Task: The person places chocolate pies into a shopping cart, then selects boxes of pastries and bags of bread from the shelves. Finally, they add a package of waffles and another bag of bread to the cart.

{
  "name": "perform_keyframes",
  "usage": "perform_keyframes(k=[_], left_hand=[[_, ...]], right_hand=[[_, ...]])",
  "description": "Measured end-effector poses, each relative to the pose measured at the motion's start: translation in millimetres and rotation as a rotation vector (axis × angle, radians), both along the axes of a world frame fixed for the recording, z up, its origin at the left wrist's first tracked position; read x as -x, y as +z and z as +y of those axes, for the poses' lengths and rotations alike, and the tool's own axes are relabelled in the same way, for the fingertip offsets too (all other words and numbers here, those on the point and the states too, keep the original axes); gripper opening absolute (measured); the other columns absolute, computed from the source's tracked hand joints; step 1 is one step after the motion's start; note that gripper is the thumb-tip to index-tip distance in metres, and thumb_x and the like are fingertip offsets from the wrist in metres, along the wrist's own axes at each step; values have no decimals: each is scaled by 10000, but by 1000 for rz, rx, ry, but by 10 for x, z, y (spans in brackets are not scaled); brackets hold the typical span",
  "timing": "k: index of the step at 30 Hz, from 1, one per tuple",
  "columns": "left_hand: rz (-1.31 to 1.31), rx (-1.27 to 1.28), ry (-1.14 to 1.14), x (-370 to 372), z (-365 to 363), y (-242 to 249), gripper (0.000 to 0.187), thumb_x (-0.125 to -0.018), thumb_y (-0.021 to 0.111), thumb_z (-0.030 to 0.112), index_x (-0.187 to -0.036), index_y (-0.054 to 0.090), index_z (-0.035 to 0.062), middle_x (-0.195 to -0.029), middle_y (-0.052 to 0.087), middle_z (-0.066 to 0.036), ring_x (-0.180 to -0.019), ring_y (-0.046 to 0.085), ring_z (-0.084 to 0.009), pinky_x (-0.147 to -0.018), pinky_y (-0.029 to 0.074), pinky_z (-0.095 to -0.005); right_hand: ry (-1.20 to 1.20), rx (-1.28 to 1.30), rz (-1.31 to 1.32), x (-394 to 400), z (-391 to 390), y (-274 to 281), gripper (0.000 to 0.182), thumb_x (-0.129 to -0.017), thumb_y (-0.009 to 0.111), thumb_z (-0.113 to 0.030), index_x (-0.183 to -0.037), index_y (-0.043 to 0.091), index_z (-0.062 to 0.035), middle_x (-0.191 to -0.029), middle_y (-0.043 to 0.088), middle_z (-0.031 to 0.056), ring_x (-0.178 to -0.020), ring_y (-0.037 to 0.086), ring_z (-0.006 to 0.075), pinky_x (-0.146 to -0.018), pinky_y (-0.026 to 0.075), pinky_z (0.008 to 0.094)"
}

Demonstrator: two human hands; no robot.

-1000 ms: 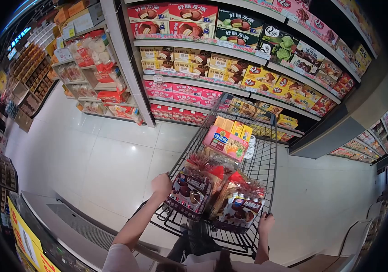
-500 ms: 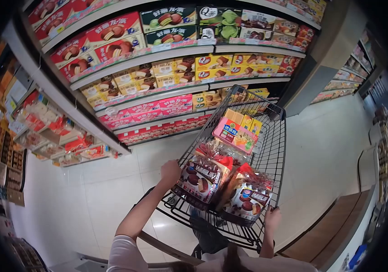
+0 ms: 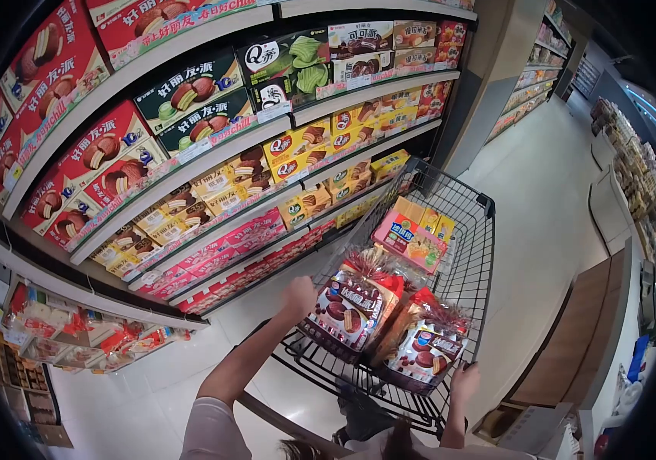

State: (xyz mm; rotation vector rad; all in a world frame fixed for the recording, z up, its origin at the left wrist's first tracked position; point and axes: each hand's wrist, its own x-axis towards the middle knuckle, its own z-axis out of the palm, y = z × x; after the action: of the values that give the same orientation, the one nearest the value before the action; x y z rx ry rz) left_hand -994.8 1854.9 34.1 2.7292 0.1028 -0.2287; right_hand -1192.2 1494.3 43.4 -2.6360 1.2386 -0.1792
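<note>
A black wire shopping cart (image 3: 486,202) stands in front of me. My left hand (image 3: 300,297) is closed on its left side, beside a brown-and-white bag of chocolate pies (image 3: 346,308). On the right side, my right hand (image 3: 464,380) also grips the cart, near a second bag of chocolate pies (image 3: 424,354). Both bags have gathered, shiny tops and sit side by side in the near part of the basket. Beyond them lies a pink snack box (image 3: 407,239), with a yellow box (image 3: 444,228) against it. The fingers' undersides are hidden.
Shelves of boxed pies (image 3: 194,96) line the left and front, close to the cart's far left corner. A grey pillar (image 3: 489,84) ends them. Pale aisle floor (image 3: 546,184) runs ahead on the right, past a wood-panelled counter (image 3: 565,330).
My view has turned to the right, showing more of the aisle. The shelves have shifted left and look nearer. Both hands keep their hold on the cart, and its contents have stayed in place.
</note>
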Motion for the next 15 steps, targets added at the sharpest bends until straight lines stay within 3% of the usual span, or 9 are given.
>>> perform_keyframes(k=[15], left_hand=[[-102, -7, -291, -1440, 75, -108, 153, -695, 519, 130, -670, 593, -1, -705, 596, -188, -682, 593, -333, -637, 479, -406]], right_hand=[[-297, 7, 94, -600, 715, -63, 250, -774, 509, -235, -794, 489, 13, -741, 581, 217, -706, 573, 373, -626, 451, 438]])
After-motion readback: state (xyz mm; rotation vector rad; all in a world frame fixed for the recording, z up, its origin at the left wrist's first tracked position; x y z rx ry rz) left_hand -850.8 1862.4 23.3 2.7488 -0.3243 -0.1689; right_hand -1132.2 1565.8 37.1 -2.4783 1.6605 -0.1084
